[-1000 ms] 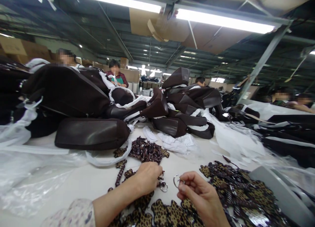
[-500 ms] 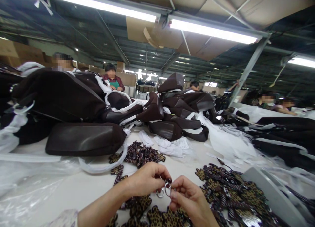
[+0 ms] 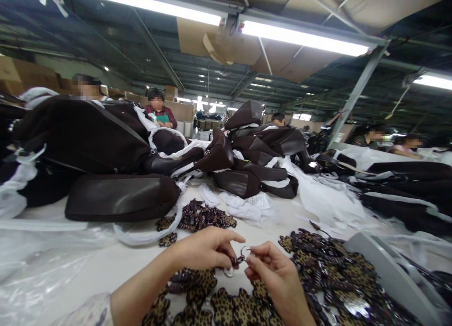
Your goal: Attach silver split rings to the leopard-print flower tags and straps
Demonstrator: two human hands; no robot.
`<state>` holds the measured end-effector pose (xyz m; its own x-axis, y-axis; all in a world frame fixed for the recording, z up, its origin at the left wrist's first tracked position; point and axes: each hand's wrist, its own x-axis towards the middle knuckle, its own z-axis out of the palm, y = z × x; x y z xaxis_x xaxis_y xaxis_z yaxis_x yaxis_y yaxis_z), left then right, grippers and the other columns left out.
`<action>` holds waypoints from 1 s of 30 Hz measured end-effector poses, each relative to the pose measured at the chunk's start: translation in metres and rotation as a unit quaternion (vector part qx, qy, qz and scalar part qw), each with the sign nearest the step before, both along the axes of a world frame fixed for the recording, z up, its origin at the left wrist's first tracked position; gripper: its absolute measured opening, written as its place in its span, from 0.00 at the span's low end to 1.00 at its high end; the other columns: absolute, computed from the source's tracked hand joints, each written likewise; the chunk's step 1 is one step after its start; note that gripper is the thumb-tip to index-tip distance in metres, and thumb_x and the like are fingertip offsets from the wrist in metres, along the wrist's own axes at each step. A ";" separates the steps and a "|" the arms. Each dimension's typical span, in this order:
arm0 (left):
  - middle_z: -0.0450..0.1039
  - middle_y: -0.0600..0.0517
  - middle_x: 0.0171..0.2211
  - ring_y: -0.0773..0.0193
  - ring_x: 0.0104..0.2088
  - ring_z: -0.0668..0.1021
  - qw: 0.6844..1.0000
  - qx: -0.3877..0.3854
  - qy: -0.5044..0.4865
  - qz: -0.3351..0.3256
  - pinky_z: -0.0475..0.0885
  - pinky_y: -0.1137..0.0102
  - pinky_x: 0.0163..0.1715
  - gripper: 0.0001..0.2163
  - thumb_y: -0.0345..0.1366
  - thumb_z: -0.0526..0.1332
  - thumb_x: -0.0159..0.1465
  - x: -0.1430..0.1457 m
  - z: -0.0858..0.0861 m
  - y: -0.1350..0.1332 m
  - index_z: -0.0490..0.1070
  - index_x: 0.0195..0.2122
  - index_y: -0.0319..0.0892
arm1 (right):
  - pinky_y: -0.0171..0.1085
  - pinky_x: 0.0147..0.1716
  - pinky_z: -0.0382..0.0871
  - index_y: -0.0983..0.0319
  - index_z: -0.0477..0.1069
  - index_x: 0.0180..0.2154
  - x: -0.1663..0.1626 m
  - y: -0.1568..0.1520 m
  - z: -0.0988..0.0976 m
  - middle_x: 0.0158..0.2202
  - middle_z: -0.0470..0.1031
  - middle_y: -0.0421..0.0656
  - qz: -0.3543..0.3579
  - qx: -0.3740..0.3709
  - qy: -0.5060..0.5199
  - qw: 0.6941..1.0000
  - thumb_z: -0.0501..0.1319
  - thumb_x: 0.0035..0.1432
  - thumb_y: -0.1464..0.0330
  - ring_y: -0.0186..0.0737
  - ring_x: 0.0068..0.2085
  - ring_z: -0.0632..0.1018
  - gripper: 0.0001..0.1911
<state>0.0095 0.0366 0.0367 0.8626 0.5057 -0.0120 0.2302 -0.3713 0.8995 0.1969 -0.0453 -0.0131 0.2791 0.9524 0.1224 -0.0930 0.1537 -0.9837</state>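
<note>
Your two hands meet low over the white table (image 3: 116, 262), and the metal ring (image 3: 244, 251) sits right in the gap between them. Your right hand (image 3: 277, 279) has it: thumb and forefinger pressed together on the ring's right edge, the other fingers curled underneath. The ring stands up on its edge, its open face turned roughly toward you. It is round, so it has no long axis to call.

Your left hand (image 3: 206, 248) comes in from the left, knuckles up, wrist low, forearm running back to the bottom edge. Its forefinger is stretched out toward the ring, and the thumb below pinches a small dark tab (image 3: 235, 261). That tab points rightward at the ring and looks to be touching it, though the joint is too small to make out. A second ring (image 3: 229, 271) hangs just under your left fingertips.

Leopard-print pieces (image 3: 229, 307) lie flat beneath both wrists. A bigger heap of them (image 3: 328, 264) spreads to the right, up against a grey tray (image 3: 384, 274). Brown bags (image 3: 120, 196) are piled beyond, and crumpled plastic (image 3: 42, 264) lies off to your left.
</note>
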 end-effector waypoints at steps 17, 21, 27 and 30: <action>0.72 0.47 0.43 0.53 0.43 0.75 0.890 0.330 0.313 -0.045 0.68 0.68 0.37 0.14 0.34 0.70 0.53 -0.014 -0.025 -0.007 0.78 0.42 0.48 | 0.28 0.22 0.75 0.59 0.77 0.28 -0.003 -0.015 0.013 0.19 0.77 0.34 -0.044 0.054 -0.068 0.995 0.74 0.45 0.64 0.34 0.20 0.79 0.09; 0.70 0.54 0.32 0.59 0.34 0.73 0.927 0.273 0.242 -0.086 0.62 0.71 0.31 0.12 0.31 0.73 0.49 -0.016 -0.030 0.003 0.76 0.33 0.46 | 0.28 0.21 0.75 0.59 0.77 0.28 0.002 -0.013 0.010 0.19 0.77 0.35 -0.047 0.050 -0.079 0.995 0.74 0.44 0.64 0.35 0.21 0.79 0.09; 0.60 0.60 0.21 0.68 0.23 0.62 0.992 0.071 0.100 0.023 0.53 0.73 0.23 0.07 0.30 0.63 0.52 -0.027 -0.010 0.018 0.63 0.26 0.43 | 0.31 0.22 0.77 0.59 0.78 0.27 0.008 -0.012 0.011 0.21 0.77 0.37 -0.002 0.037 -0.065 0.997 0.75 0.43 0.61 0.37 0.21 0.80 0.12; 0.58 0.61 0.22 0.70 0.23 0.61 0.996 -0.026 0.004 0.083 0.52 0.74 0.22 0.08 0.32 0.61 0.50 -0.030 -0.003 0.020 0.61 0.28 0.43 | 0.28 0.21 0.74 0.59 0.76 0.26 0.003 -0.014 0.010 0.19 0.76 0.36 0.001 0.037 -0.041 0.998 0.75 0.43 0.58 0.34 0.20 0.78 0.14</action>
